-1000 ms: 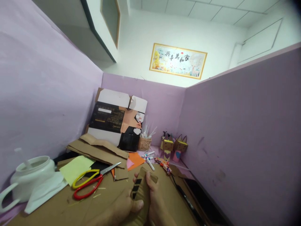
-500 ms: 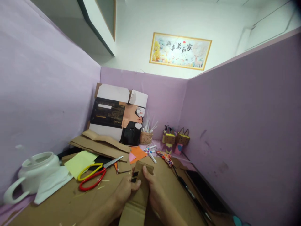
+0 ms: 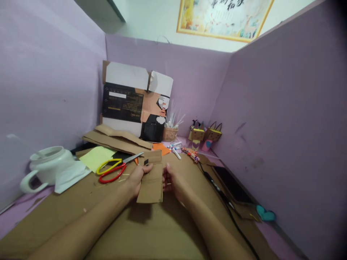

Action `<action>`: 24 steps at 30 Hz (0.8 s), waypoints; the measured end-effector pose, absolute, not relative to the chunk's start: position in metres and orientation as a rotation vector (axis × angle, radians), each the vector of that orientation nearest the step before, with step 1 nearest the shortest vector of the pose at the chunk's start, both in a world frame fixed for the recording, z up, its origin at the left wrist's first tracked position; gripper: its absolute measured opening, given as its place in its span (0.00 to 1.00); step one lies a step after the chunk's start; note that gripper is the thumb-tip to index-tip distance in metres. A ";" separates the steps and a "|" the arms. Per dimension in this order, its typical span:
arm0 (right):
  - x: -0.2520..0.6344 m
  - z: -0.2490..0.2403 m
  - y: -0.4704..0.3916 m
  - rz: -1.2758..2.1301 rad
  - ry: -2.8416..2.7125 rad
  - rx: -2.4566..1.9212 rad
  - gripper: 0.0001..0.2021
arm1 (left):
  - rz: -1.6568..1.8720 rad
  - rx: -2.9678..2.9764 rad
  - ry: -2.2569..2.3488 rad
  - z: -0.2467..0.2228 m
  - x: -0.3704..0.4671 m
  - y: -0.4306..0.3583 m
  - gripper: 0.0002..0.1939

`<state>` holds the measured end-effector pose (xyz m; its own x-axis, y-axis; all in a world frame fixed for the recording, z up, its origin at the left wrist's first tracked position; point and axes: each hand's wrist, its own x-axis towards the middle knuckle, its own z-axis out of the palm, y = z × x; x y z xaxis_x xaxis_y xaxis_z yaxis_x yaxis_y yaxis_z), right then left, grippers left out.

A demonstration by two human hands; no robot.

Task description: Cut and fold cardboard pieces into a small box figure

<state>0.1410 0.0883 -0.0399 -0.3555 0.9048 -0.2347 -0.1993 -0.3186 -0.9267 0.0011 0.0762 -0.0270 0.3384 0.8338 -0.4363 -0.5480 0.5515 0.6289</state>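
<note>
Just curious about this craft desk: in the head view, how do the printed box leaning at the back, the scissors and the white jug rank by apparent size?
1. Printed box, though farthest.
2. White jug and scissors: alike, unranked.

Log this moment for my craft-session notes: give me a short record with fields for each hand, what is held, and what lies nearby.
left hand: grips the left edge of the cardboard piece
right hand: at the piece's right edge, fingers behind it
held item: folded brown cardboard, upright, small black patch near the top
work surface: brown cardboard sheet
left of hands: scissors with red and yellow handles, yellow paper, white jug
right: black phone
</note>
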 end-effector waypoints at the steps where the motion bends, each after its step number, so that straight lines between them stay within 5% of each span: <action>1: 0.141 -0.040 0.087 1.800 -1.128 -1.079 0.22 | 0.924 0.395 0.833 -0.026 0.001 0.076 0.16; 10: 0.132 -0.040 0.065 1.884 -1.408 -1.082 0.19 | 1.202 0.385 1.037 -0.023 -0.003 0.082 0.11; 24: 0.136 -0.038 0.064 2.022 -1.279 -1.105 0.19 | 1.138 0.515 0.947 -0.024 0.006 0.075 0.13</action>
<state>0.1356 0.0638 -0.0377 -0.5451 0.7533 -0.3680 0.0099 -0.4331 -0.9013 0.0063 0.0752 -0.0236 0.1106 0.9238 -0.3665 -0.5281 0.3671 0.7657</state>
